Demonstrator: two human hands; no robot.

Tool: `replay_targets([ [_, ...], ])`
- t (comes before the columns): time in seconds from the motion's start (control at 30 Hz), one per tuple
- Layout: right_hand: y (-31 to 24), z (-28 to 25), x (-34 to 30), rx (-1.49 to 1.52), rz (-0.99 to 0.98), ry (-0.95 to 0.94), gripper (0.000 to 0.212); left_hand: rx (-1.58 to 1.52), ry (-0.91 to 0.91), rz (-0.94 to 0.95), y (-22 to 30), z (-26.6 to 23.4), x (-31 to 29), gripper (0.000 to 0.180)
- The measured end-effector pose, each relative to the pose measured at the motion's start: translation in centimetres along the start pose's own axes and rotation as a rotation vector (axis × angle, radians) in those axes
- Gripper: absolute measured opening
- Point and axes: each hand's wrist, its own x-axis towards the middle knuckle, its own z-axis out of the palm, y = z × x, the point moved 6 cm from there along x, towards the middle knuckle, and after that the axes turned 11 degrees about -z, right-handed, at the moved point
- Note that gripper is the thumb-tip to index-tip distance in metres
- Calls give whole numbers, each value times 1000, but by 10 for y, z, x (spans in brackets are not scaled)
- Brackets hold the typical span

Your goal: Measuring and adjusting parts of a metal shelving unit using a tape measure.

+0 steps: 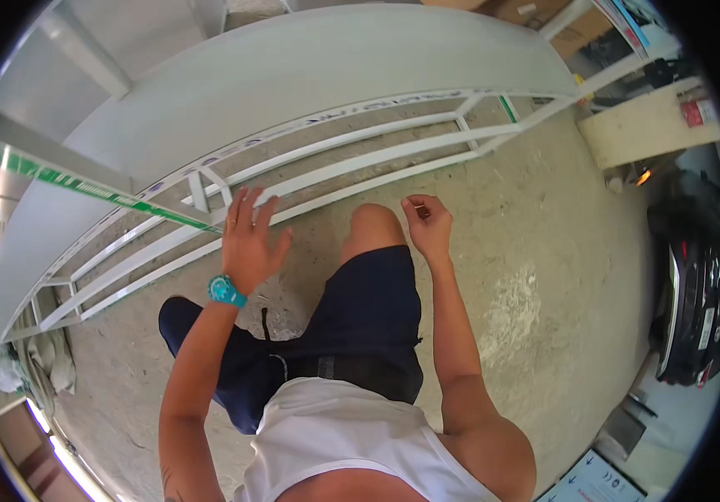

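In front of me stands a long white metal frame (360, 161) with parallel rails, a large pale panel (335, 63) rising behind it. My left hand (249, 238) has its fingers spread and holds nothing. Its fingertips lie over the lower rails, close to the end of a green-and-white strip (100, 186) along a slanting bar; whether they touch is unclear. My right hand (429, 227) is curled above the floor beside my raised knee. Something small and dark shows between its thumb and fingers, too small to name.
Concrete floor (536, 251) spreads around me. A black car (695, 284) is at the far right, below a cream-coloured block (636, 125). Cardboard boxes (536, 21) sit at the back right. Crumpled cloth (52, 360) lies at the left, by the frame's end.
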Motion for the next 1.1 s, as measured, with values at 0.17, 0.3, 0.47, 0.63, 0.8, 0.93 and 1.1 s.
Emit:
replay_targets([
  [0.17, 67, -12, -10, -22, 97, 54, 17, 198, -62, -57, -38, 59, 8, 56],
  [0.3, 104, -22, 6, -123, 111, 30, 21, 385, -16, -68, -54, 86, 21, 63],
  [0.47, 155, -60, 106, -404, -127, 135, 23, 355, -261, -180, -62, 128, 40, 68],
  [0.63, 206, -95, 228, -482, -101, 302, 21, 501, -399, -329, -44, 145, 62, 72],
  [0.8, 300, -94, 300, 558, 409, 596, 22, 561, -344, -266, -37, 150, 65, 78],
  [0.93, 303, -91, 325, -296, 303, 397, 25, 579, -408, -288, -38, 154, 66, 80],
  [1.1, 309, -114, 351, -981, 51, 151, 26, 652, -311, -250, -38, 144, 68, 75],
])
